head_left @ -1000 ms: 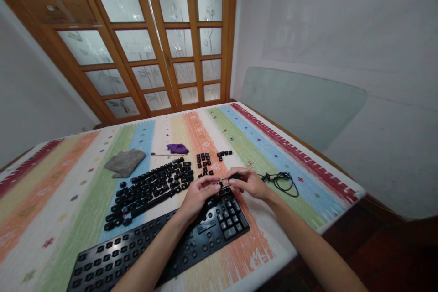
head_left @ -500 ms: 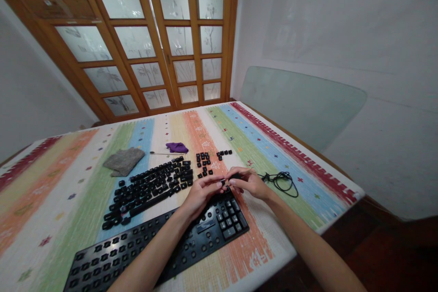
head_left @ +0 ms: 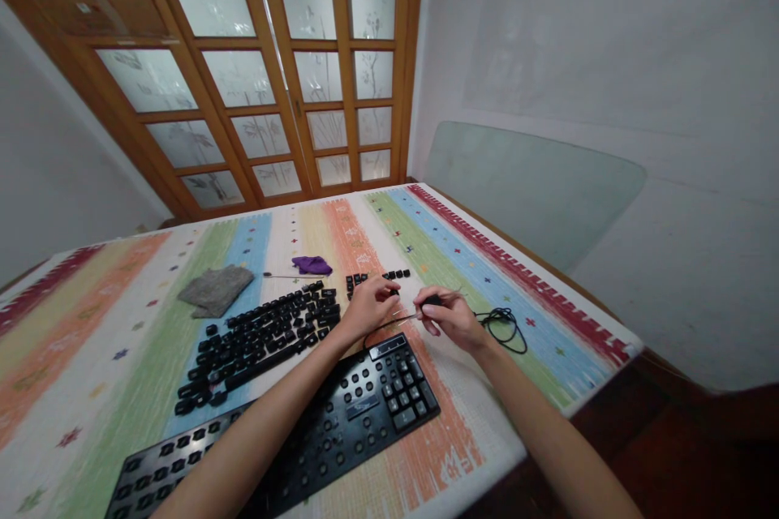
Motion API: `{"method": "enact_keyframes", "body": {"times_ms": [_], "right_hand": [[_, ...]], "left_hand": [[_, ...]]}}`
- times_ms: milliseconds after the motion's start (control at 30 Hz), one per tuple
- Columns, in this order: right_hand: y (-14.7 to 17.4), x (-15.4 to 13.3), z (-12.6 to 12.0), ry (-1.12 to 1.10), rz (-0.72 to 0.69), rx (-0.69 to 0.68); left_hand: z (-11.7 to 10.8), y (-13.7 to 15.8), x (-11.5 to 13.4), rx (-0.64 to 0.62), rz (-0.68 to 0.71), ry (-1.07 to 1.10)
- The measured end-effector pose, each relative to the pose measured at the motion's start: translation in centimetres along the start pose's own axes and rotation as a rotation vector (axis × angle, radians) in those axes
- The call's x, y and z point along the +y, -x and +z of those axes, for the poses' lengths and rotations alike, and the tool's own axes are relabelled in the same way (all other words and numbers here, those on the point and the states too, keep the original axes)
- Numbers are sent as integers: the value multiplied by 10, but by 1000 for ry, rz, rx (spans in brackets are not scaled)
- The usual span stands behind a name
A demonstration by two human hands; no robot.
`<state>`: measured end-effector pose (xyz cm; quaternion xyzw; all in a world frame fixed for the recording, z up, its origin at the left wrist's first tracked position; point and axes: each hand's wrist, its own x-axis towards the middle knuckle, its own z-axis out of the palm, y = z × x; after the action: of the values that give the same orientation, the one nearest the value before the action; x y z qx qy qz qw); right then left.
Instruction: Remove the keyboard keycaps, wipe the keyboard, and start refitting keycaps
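A black keyboard base [head_left: 365, 413] lies near me on the striped tablecloth [head_left: 122, 340]. Beyond it are rows of loose black keycaps [head_left: 261, 332] and a smaller cluster of keycaps [head_left: 359, 282]. My left hand [head_left: 369, 304] reaches over that small cluster, fingertips down on the caps; whether it grips one I cannot tell. My right hand [head_left: 449, 315] pinches a small tool with a black handle [head_left: 431, 301] and thin wire tips pointing left, just past the keyboard's far right corner.
The keyboard's coiled black cable [head_left: 505, 324] lies right of my right hand. A grey cloth [head_left: 214, 290], a purple cloth [head_left: 312, 264] and a thin stick [head_left: 281, 276] sit farther back. The table edge runs close on the right, a glass pane [head_left: 535, 186] leans on the wall.
My left hand has left the right hand and moved forward to the small keycap cluster. My right hand with the tool shifted slightly away from the keyboard.
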<state>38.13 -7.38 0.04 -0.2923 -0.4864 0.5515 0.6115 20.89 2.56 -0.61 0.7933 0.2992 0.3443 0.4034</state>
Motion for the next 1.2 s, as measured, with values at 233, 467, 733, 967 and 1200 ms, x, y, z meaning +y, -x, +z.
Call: {"method": "enact_keyframes", "body": {"times_ms": [233,467,733,967,1200], "right_hand": [[-3,-2,-9,-55,4,71],[-5,-7,-16,-78,-11,134],[-4,-6,-16,-72,22,132],[-4,-7,-16,-67,33,121],[-3,-5,-17,-38,45,106]], "left_hand": [[18,-36,-14,-62,129,-285],[21,-45,-29,-64,167,-464],[20,-48,-35,-87,222,-542],[20,-47,-39,-76,247,-552],[20,-45,-40,-56,244,-552]]}}
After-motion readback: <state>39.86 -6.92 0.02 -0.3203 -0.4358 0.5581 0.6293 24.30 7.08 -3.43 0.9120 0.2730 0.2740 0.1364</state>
